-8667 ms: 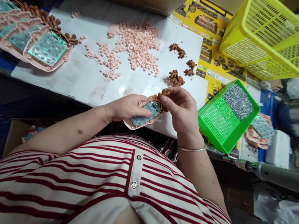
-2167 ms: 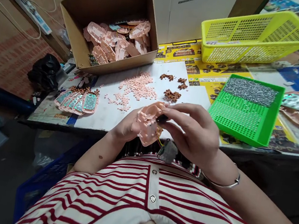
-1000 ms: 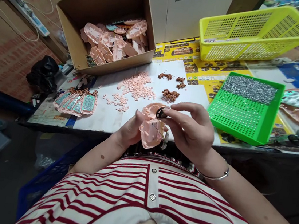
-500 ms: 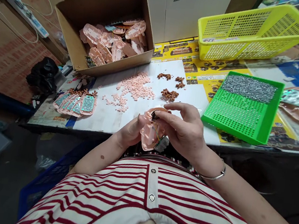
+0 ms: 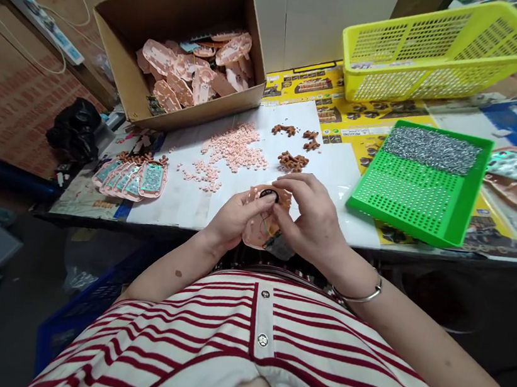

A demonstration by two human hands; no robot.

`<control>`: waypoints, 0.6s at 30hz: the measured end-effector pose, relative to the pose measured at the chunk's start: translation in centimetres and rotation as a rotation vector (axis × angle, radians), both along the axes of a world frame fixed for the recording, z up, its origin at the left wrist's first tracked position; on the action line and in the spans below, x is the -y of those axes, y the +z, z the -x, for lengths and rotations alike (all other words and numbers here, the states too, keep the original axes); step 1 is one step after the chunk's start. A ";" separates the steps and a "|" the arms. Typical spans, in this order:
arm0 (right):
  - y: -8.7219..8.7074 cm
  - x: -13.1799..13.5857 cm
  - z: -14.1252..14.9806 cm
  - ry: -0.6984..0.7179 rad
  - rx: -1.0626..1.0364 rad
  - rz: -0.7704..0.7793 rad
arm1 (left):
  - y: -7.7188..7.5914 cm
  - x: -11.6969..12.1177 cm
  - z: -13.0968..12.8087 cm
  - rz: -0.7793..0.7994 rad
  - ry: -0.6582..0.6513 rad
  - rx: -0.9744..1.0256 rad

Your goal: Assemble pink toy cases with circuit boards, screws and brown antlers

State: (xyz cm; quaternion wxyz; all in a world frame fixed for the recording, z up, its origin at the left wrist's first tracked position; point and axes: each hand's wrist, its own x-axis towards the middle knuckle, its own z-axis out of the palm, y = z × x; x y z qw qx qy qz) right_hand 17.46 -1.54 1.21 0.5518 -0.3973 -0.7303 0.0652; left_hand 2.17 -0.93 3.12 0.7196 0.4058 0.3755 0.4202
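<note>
Just above my lap, my left hand (image 5: 230,220) is closed around a pink plastic shell (image 5: 257,234), inner side up. Its thumb presses at the edge of a round black part (image 5: 268,195), possibly a small speaker, in the upper end of the shell. My right hand (image 5: 313,216) grips the shell's upper right side, its fingertips close to the black part. Thin wires cross the hollow of the shell. At its lower right, a blurred dark piece is partly hidden under my right hand.
Small pink pieces (image 5: 236,149) and brown antler-shaped parts (image 5: 292,162) lie on white paper. Shells with teal inserts (image 5: 152,179) fan out at left. Behind stand a carton (image 5: 113,66) of pink shells and a yellow basket (image 5: 396,88). A green tray (image 5: 409,204) holds screws (image 5: 429,149).
My left thumb has moved over to the round black part, which now shows its face in the shell. My right fingers have shifted to the shell's upper right edge.
</note>
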 end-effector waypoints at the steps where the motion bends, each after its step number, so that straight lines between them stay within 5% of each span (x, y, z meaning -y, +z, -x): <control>1: -0.2 -0.1 -0.1 0.032 -0.019 0.042 | 0.1 -0.1 -0.1 0.023 0.034 0.006; 5: -1.3 -0.1 -1.6 0.211 -0.189 0.389 | 0.4 -0.9 0.1 -0.013 0.190 0.048; 9: -3.0 0.7 -2.7 0.412 -0.120 0.712 | 0.3 -1.8 0.8 -0.082 0.282 0.077; 14: -2.7 1.9 -3.3 0.528 -0.192 0.715 | -0.8 -2.6 1.4 -0.040 0.319 0.073; 18: -0.6 2.2 -4.1 0.708 -0.278 0.784 | -2.0 -2.7 1.5 0.059 0.192 0.034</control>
